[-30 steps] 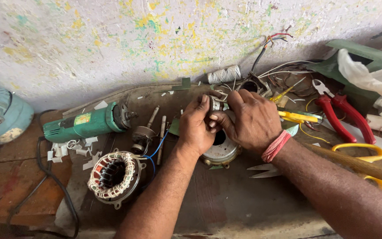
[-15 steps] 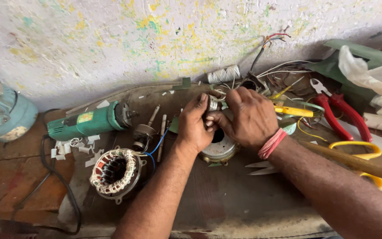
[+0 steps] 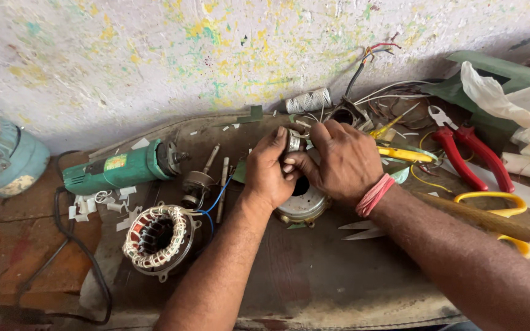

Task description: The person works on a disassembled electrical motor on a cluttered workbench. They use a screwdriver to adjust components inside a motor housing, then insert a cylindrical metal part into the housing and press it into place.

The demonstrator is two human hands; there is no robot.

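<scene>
Paint-flecked wall behind, worn brown counter [image 3: 314, 288] in front, and the work sits at the counter's middle. Nearest the front edge on the left lies a wound stator [image 3: 156, 239], its copper coils laced with white cord and a blue lead trailing off toward the hands. Further in, both hands meet over a round metal motor housing [image 3: 305, 205] that rests flat on the counter. The left hand [image 3: 268, 171] is curled, thumb and fingertips pinching a small silvery part [image 3: 294, 141] held just above the housing. The right hand [image 3: 338, 162], a red thread band at its wrist, closes on the same part from the other side, fingers folded over it (what exactly the part is stays hidden by the fingers). Judging by the grip, the step in hand is fine fitting or winding work on that small piece, and the next move seems to call for a steady two-handed hold with only slight finger turns, keeping it over the housing.

Beside the left forearm lie a loose shaft [image 3: 199, 178] and a green angle grinder [image 3: 121, 171], with white paper scraps around. Toward the right edge lie yellow-handled scissors [image 3: 498, 208] and red-handled pliers [image 3: 467, 153]. At the back edge, against the wall, sit a spool of white cord [image 3: 308, 100] and a tangle of wires [image 3: 387, 92].
</scene>
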